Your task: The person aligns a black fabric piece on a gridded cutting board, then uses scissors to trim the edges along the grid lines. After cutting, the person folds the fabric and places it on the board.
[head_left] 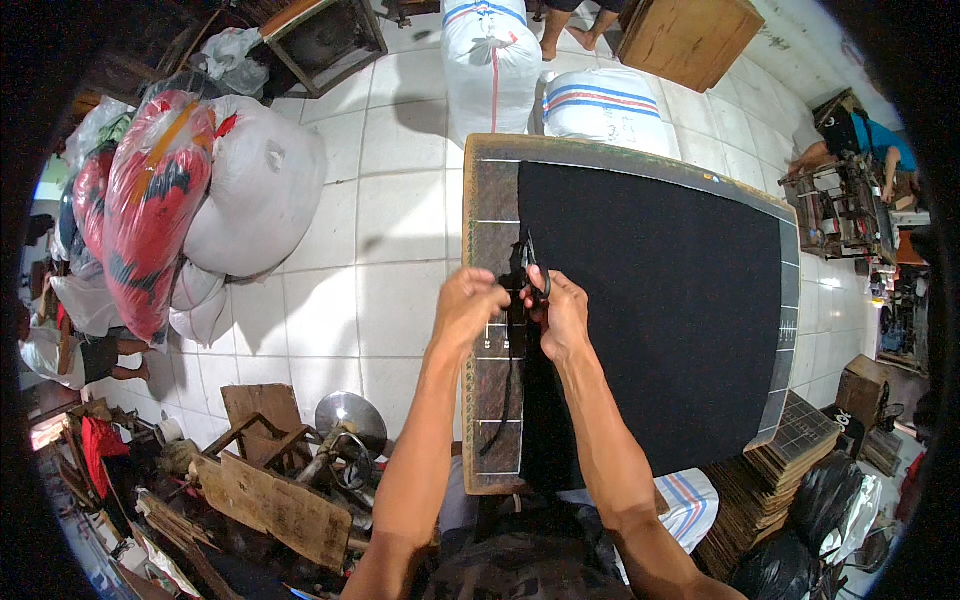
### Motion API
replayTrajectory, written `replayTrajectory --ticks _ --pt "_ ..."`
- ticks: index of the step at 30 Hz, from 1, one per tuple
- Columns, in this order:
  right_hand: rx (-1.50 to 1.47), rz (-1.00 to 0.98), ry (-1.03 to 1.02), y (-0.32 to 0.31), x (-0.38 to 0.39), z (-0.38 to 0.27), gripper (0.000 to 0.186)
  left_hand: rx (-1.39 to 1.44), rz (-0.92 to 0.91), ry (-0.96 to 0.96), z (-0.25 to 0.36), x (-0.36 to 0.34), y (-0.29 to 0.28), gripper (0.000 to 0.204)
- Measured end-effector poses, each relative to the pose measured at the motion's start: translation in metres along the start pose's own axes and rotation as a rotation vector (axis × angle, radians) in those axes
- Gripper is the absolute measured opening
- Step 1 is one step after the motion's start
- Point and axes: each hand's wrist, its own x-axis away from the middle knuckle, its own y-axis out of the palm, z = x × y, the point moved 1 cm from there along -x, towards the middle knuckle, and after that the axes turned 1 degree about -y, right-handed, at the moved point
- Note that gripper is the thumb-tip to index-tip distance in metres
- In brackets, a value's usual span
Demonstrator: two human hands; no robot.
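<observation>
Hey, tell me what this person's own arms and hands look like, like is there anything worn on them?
Both the left hand and right hand are ungloved. The left forearm and right forearm show no sleeves, watch or bracelet. The left hand's motion blur makes small rings hard to rule out.

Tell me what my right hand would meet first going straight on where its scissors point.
Your right hand would likely meet the black cloth along its left edge; the scissors' height is unclear.
</observation>
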Motion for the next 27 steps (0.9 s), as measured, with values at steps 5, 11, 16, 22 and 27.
replayTrajectory --ticks 5,11,16,22,27 --pt "-0.050 -0.042 0.012 -0.002 0.001 -0.002 0.021 -0.202 0.197 0.264 0.030 -0.077 0.022 0.033" --pt "-0.113 -0.067 0.036 -0.005 0.000 -0.005 0.022 -0.277 0.099 0.093 0.041 -0.091 0.042 0.030" --pt "-0.155 -0.075 0.052 -0.006 -0.002 -0.005 0.025 -0.089 0.120 0.058 0.050 -0.078 0.047 0.030" --pt "-0.142 -0.096 0.061 -0.008 -0.004 -0.006 0.027 -0.055 0.120 -0.049 0.057 -0.074 0.046 0.030" --pt "-0.242 -0.145 0.079 -0.009 -0.003 -0.009 0.030 -0.080 0.057 -0.077 0.064 -0.081 0.044 0.023"
